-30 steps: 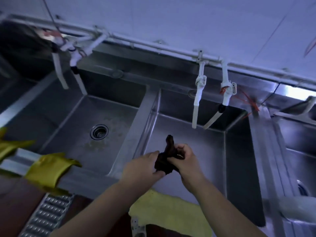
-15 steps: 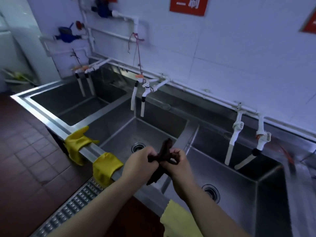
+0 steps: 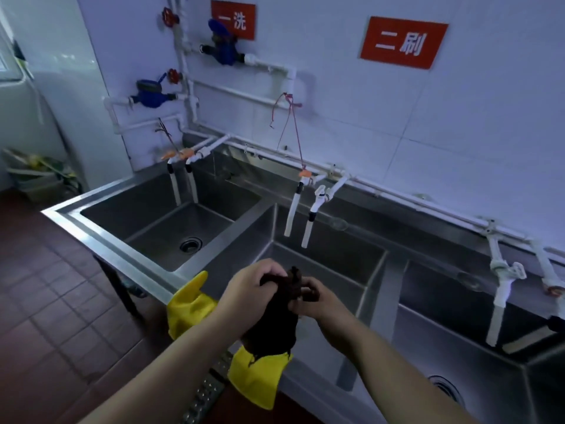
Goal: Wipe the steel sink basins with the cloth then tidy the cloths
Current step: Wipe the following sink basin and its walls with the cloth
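Cloth (image 3: pixel 276 316): dark, bunched, held in the air over the front rim of the middle basin (image 3: pixel 330 261), its lower end hanging free.
Left hand (image 3: pixel 249 290): curled tight around the cloth's upper part.
Right hand (image 3: pixel 318 304): fingertips pinching the cloth's top edge.
Gloves: one yellow glove (image 3: pixel 186 304) draped over the sink rim just left of the hands, another (image 3: pixel 256 377) hanging below the cloth.
Left basin (image 3: pixel 171 221): bare steel, drain showing.
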Available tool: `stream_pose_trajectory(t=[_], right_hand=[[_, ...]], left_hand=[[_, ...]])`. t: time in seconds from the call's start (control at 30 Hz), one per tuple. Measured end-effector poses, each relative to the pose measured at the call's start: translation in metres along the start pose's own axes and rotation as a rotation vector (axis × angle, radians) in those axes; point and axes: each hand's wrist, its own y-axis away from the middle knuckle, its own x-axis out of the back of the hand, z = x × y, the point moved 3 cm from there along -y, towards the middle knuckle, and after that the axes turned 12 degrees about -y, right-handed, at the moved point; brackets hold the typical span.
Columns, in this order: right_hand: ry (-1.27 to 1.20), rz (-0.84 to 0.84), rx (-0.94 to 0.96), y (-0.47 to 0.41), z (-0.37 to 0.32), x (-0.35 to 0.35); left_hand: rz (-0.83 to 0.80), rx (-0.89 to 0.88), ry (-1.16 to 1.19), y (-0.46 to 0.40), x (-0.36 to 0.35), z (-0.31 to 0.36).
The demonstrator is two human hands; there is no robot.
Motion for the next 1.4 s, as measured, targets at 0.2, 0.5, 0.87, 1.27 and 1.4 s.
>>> stream_pose_trajectory(t=[0.2,0.5,0.87,1.27,1.4], right_hand=[[0.061,0.194,0.126,-0.063,-0.015,-0.033],[0.591,0.339,0.215,-0.147,-0.013,-0.003],[0.707,0.181,-0.103,-0.297,0.087,0.035],[1.127,-0.200,-0.508,-0.302,0.229,0.087],[1.192,-0.342,-0.404,-0.312,0.257,0.072]], left_hand=[[-0.037,0.005,-0.004,-0.060,0.048,-0.052],[-0.136,0.032,-0.132,-0.157,0.025,-0.114],[-0.377,0.261,-0.466,-0.237,-0.043,-0.226],[-0.718,0.002,-0.715,-0.280,-0.078,-0.279],[-0.567,-0.316,-0.912,-0.334,-0.072,-0.279]])
